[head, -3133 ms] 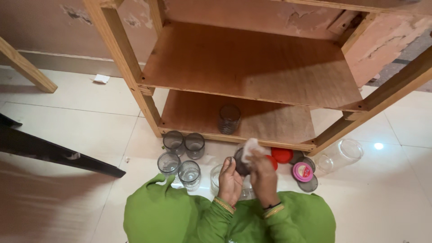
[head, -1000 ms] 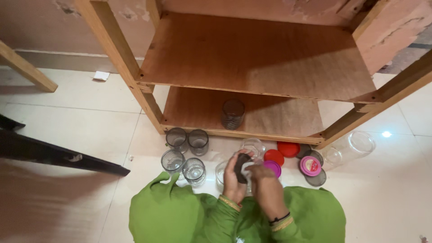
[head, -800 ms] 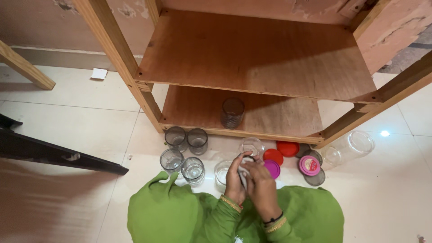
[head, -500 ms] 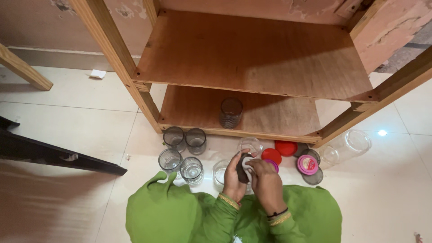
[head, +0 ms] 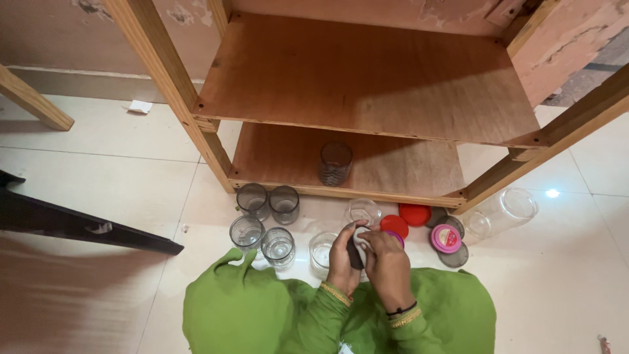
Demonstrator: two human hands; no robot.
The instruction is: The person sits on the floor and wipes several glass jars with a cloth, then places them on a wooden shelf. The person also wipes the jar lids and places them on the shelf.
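Left hand: my left hand [head: 341,256] wraps around a small dark glass [head: 356,251], fingers curled on its side, holding it just above the floor [head: 98,170].
Right hand: my right hand [head: 388,263] pinches a white cloth [head: 361,234] against the mouth of the dark glass, at 3 o'clock of the left hand and touching it.
Dark glass: between both hands, mostly hidden by them, in front of my green sleeves.
Four glasses: a cluster of grey tumblers [head: 266,219] stands on the floor at 9 o'clock of my hands.
Clear glasses: one [head: 322,249] just beside my left hand, another [head: 364,211] at 12 o'clock.
Lids: red lids [head: 406,218] and a pink lid [head: 445,238] at 2 o'clock, near a clear jar [head: 503,210] lying on its side.
Shelf: a wooden shelf unit [head: 367,85] at 12 o'clock, one glass [head: 335,163] upright on its lowest board.
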